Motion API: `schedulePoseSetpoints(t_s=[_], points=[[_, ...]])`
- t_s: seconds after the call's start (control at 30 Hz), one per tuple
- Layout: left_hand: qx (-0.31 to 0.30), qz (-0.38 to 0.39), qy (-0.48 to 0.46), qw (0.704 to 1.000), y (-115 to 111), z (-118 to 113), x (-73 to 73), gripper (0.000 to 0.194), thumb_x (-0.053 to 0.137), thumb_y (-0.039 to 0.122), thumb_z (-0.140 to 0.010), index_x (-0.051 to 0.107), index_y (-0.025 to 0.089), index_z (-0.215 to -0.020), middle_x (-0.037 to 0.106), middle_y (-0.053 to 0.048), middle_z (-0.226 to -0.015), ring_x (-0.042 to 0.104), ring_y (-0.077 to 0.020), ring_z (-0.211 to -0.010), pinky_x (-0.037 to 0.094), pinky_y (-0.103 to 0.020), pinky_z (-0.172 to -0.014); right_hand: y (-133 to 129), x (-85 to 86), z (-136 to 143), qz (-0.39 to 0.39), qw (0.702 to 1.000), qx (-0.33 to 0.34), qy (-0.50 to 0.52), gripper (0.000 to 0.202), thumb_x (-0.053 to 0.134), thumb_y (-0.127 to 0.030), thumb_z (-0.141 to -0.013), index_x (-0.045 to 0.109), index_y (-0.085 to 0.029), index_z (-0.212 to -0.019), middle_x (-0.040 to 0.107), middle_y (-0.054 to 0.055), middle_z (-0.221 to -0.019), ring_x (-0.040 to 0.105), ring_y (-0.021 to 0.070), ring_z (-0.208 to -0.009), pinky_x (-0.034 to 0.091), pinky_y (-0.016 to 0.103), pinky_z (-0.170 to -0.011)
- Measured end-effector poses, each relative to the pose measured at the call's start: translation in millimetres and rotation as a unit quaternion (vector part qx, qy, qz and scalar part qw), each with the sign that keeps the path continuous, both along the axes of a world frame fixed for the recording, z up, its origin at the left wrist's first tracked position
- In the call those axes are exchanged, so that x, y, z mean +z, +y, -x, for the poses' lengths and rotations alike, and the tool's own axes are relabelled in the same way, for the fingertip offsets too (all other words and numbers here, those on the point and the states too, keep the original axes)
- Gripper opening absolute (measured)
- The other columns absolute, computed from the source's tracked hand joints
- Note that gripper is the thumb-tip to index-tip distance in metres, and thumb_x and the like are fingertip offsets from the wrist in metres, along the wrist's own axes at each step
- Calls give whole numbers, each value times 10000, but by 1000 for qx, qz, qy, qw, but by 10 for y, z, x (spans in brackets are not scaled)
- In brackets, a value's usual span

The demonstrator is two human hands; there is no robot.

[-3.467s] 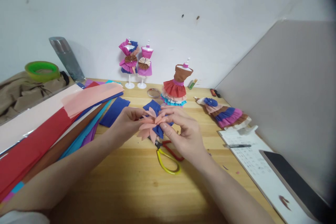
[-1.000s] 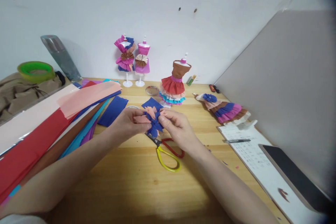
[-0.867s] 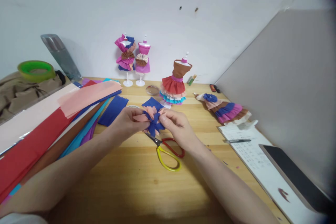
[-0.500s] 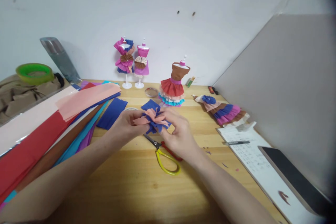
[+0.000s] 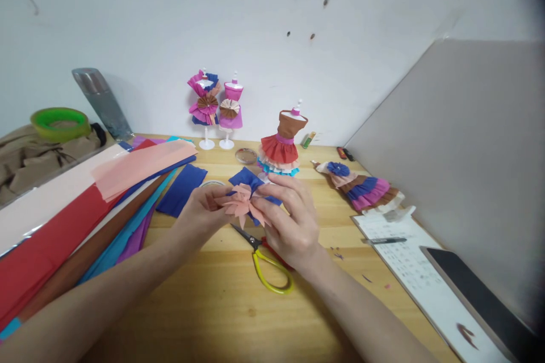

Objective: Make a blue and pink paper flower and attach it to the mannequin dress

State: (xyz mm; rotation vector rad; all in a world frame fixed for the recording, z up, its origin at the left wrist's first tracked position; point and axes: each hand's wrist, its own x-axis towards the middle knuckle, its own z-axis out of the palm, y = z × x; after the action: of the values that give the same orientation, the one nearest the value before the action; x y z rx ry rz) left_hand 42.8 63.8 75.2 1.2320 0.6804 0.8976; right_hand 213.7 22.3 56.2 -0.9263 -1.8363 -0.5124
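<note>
Between my hands, above the table, is a crepe paper flower [image 5: 240, 203] with peach petals on top and some blue showing beneath. My left hand [image 5: 204, 210] pinches its left edge, fingers closed. My right hand [image 5: 298, 224] has thumb and fingers closed on its right side; the exact contact is partly hidden. Just behind the flower lies a blue paper piece [image 5: 246, 177]. Scissors with yellow and red handles [image 5: 275, 282] rest below my hands, the red handle partly covered by my right hand. Another blue paper strip [image 5: 181, 190] lies left of my left hand.
Layered coloured paper sheets [image 5: 55, 255] cover the left side. Dressed mini mannequins [image 5: 206, 108] and a brown-and-red one [image 5: 283, 144] stand at the back. A paper dress [image 5: 361, 187], pen [image 5: 386, 240], white board [image 5: 395, 272] and dark tablet-like slab [image 5: 472, 289] lie right.
The flower has been turned and tilted, so more peach and less blue shows. My right hand's fingers have shifted on it. The camera view has tipped up slightly.
</note>
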Motion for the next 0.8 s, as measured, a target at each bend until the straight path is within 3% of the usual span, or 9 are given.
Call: schedulePoseSetpoints(t_s=[0.4,0.63,0.8], points=[[-3,-100,118,988,-80,5,60,114,651,211,-740,734,134,-749,713,-34,-704,626,-167,-682,479,-259,-668,-3,34,-1,42,999,-16,-30,97,612,-162,-864,646,-244,-825,650,16,-780,631,230,-1009,382,432,-947],[-6,-102,128,986,-68,0,16,134,666,227,-733,757,135,-768,730,-54,-741,632,-185,-708,479,-279,-687,-4,33,-4,81,996,18,31,116,588,-133,-850,662,-223,-839,651,39,-800,637,248,-988,422,442,-908],[-17,-125,136,983,-71,-2,29,128,651,214,-740,727,133,-678,704,-27,-665,606,-161,-657,454,-258,-655,-12,53,-6,98,994,28,43,113,569,-180,-879,656,-221,-820,649,42,-782,635,241,-963,459,432,-869]])
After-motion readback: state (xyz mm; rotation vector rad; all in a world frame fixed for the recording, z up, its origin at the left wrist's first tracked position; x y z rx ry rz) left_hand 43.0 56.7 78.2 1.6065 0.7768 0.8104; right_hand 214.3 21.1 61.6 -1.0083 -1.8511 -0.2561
